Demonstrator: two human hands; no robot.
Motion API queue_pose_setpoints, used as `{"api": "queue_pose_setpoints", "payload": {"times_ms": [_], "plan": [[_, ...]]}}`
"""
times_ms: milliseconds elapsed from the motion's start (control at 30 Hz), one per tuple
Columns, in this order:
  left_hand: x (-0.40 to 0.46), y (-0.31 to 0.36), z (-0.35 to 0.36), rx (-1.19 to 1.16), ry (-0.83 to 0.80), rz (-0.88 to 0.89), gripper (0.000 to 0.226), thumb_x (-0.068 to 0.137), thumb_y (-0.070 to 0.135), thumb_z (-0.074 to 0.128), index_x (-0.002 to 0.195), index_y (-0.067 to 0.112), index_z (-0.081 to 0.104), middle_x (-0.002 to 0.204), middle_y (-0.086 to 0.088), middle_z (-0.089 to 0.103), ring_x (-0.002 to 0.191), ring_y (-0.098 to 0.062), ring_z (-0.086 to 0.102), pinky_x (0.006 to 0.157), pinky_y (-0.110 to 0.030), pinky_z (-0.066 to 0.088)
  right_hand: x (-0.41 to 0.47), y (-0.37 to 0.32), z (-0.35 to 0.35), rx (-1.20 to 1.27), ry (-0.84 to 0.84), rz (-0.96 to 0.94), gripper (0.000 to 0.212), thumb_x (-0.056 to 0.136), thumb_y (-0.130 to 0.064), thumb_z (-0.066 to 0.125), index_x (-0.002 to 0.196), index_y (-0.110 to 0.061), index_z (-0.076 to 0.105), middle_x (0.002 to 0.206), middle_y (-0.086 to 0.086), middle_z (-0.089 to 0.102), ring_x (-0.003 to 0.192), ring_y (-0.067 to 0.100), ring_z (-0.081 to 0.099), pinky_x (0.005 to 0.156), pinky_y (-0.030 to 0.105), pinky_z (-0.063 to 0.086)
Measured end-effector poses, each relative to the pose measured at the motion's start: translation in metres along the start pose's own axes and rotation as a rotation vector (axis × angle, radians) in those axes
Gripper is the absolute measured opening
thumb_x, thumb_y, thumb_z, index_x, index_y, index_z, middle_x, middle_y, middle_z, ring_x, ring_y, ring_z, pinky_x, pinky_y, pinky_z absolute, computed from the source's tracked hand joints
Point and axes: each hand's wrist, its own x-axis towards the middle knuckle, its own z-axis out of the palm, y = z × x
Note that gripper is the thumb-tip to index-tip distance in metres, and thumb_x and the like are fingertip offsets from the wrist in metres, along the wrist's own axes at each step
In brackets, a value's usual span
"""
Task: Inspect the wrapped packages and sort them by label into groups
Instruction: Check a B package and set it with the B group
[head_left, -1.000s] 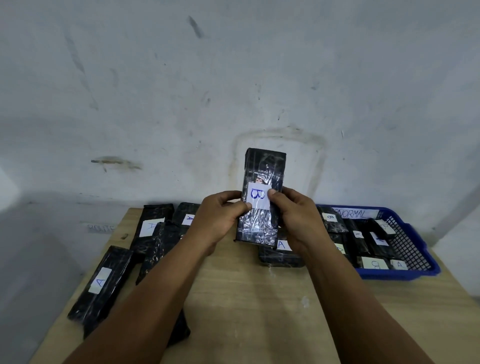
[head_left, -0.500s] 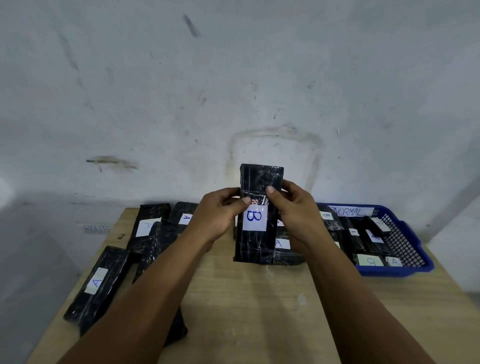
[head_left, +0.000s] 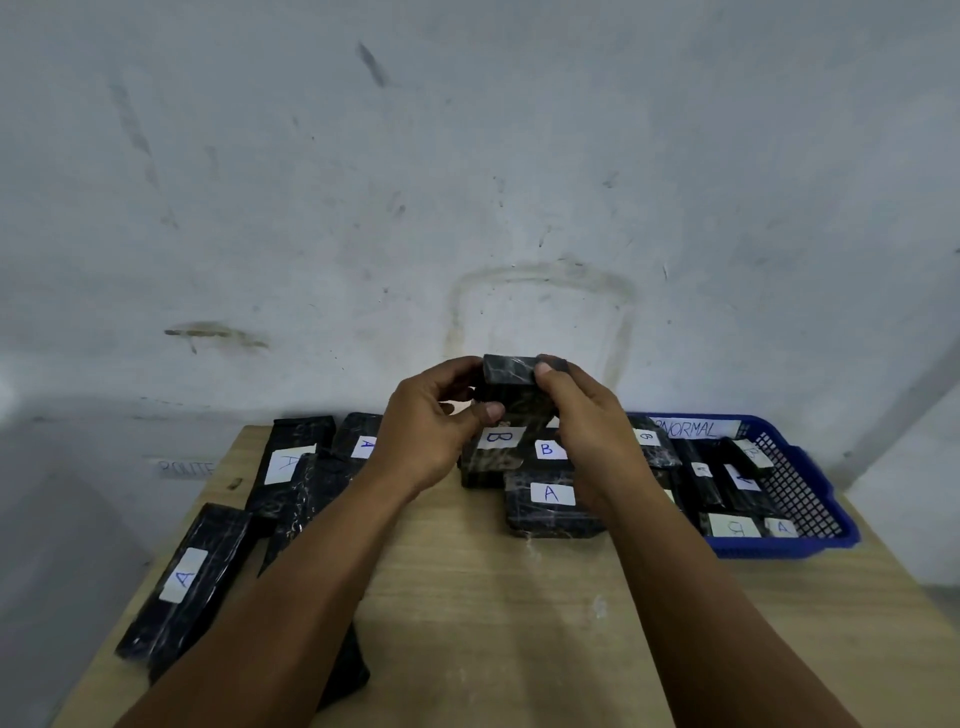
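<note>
The B-labelled package (head_left: 498, 415), upright and label-out a second ago, has tipped back and come down onto the centre stack at twelve o'clock. Left hand (head_left: 431, 421) and right hand (head_left: 582, 415) both grasp its top end. Judgement: label read, placement under way (an A-labelled package (head_left: 550, 506) lies in that stack).

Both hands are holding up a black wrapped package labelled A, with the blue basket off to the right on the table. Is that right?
Not quite. The head view shows the label on the held package reads B, not A. The rest holds: the left hand and right hand both hold it up, and the blue basket sits at the right on the table.
</note>
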Motion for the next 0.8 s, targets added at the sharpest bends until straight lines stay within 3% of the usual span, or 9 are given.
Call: {"api": "queue_pose_setpoints", "payload": {"times_ms": [33,133,267,400,467,500,667,800], "plan": [[-0.001,-0.001,0.001,0.018,-0.001,0.01,0.046,0.083,0.013,0.083,0.126,0.024,0.071,0.112,0.012,0.076,0.103,-0.005,0.069,0.089,-0.026,0.054,0.002,0.001,0.0,-0.005,0.028,-0.002,0.017,0.102,-0.032,0.061,0.102,-0.029,0.077,0.104,0.004,0.079,0.099,0.027,0.076,0.082,0.049,0.065],[-0.005,0.001,0.004,0.067,0.002,0.035,0.048,0.08,0.015,0.086,0.125,0.026,0.073,0.108,0.015,0.076,0.097,0.004,0.067,0.084,-0.012,0.047,0.003,0.0,-0.001,-0.034,0.078,-0.009,0.016,0.101,-0.03,0.062,0.106,-0.027,0.076,0.106,0.004,0.078,0.103,0.028,0.075,0.086,0.05,0.064],[-0.007,0.003,0.007,0.13,0.009,0.095,0.045,0.08,0.018,0.085,0.121,0.033,0.073,0.104,0.021,0.075,0.098,0.005,0.066,0.088,-0.015,0.05,0.001,0.003,-0.005,-0.035,0.073,-0.04,0.013,0.099,-0.032,0.067,0.107,-0.026,0.075,0.109,0.009,0.076,0.104,0.03,0.074,0.089,0.057,0.062],[-0.002,0.004,0.005,-0.021,0.032,0.031,0.044,0.086,0.008,0.079,0.127,0.023,0.071,0.112,0.015,0.076,0.106,0.003,0.069,0.091,-0.017,0.053,-0.003,0.005,-0.01,-0.051,-0.035,-0.074,0.025,0.105,-0.041,0.058,0.12,-0.03,0.075,0.114,-0.001,0.078,0.108,0.016,0.074,0.086,0.04,0.064],[-0.001,0.005,0.005,-0.165,0.043,-0.036,0.04,0.09,0.005,0.075,0.127,0.02,0.069,0.11,0.012,0.077,0.106,0.001,0.07,0.087,-0.014,0.054,-0.005,0.007,-0.014,-0.077,-0.052,-0.109,0.025,0.107,-0.032,0.055,0.125,-0.028,0.073,0.112,-0.005,0.079,0.105,0.009,0.075,0.08,0.027,0.062],[-0.001,0.005,0.005,-0.213,0.051,-0.064,0.037,0.091,0.006,0.073,0.125,0.021,0.069,0.107,0.011,0.078,0.104,0.001,0.071,0.084,-0.013,0.054,-0.005,0.01,-0.016,-0.11,-0.04,-0.131,0.025,0.107,-0.027,0.057,0.128,-0.027,0.071,0.112,-0.007,0.079,0.103,0.008,0.075,0.081,0.027,0.062],[0.001,0.009,0.004,-0.285,0.007,-0.175,0.024,0.094,0.031,0.071,0.117,0.026,0.07,0.096,0.009,0.08,0.085,0.001,0.073,0.066,-0.007,0.049,-0.003,0.025,-0.022,-0.195,0.0,-0.143,0.027,0.106,-0.022,0.06,0.131,-0.022,0.07,0.111,-0.002,0.08,0.104,0.019,0.076,0.091,0.046,0.062],[0.007,0.003,0.003,-0.199,0.039,-0.243,0.024,0.091,0.033,0.075,0.113,0.025,0.072,0.091,0.005,0.079,0.079,-0.005,0.074,0.069,-0.018,0.048,-0.005,0.029,-0.024,-0.19,-0.011,-0.078,0.027,0.105,-0.025,0.06,0.129,-0.023,0.072,0.106,-0.003,0.081,0.101,0.018,0.077,0.089,0.041,0.063]]}}
